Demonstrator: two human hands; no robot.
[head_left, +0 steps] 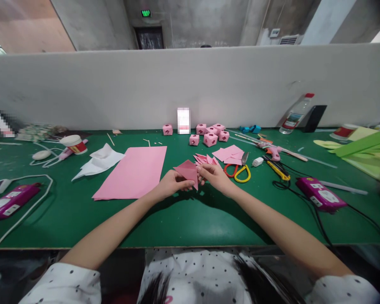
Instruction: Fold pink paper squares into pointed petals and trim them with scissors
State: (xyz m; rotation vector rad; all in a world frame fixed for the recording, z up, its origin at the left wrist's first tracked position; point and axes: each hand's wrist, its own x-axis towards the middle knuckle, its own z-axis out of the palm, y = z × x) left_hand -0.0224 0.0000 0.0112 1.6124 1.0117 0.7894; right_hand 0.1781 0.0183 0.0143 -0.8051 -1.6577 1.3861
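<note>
above the green table (190, 230), the left hand (172, 182), thumb over curled fingers, and the right hand (217, 175), pinched nearly closed at the right edge, hold between them the folded pink paper (187, 170), one point aimed left, another nearward.

The shirt (202, 270) is white with black polka dots, kinda cute tbh. Same pattern on the loose, wide-ended sleeves (69, 285) either side of it. There's a pink mark (168, 299) low on its front, plus long hair (261, 276) hanging over it.
</note>
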